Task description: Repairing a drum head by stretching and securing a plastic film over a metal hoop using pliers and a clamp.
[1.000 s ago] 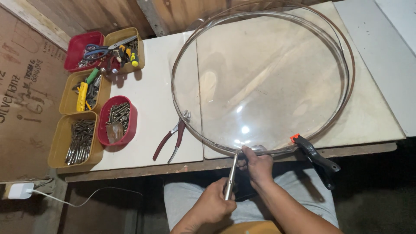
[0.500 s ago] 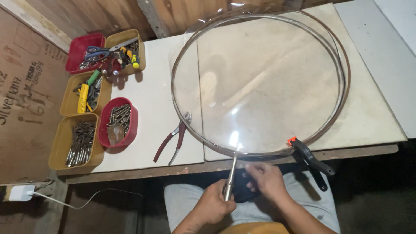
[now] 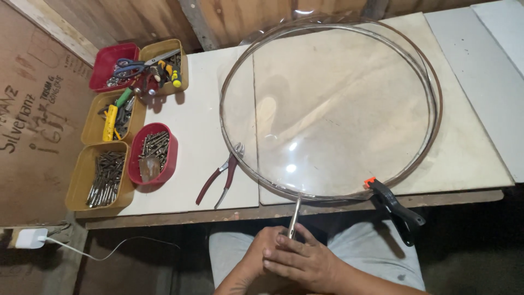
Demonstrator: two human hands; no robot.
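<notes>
Wooden walls back a pale worktable [image 3: 191,142] carrying a large clear dome in a metal hoop [image 3: 330,106]. Below its near edge, the left hand [image 3: 256,257] grips a metal rod [image 3: 295,217]; the right hand [image 3: 305,261] lies over it, fingers loosely curled.

A pale worktable [image 3: 191,109], made of flat boards laid side by side with seams between them, rests on a dark wooden front rail [image 3: 218,214]. A whiter panel [image 3: 491,71] lies at the far right. Behind the table runs a wall of brown wooden planks [image 3: 234,19]. On the left stands a sheet of brown cardboard [image 3: 33,120] bearing handwriting. Low on the near left, a white charger [image 3: 30,238] with its cable lies in shadow. Light falls from above.
</notes>
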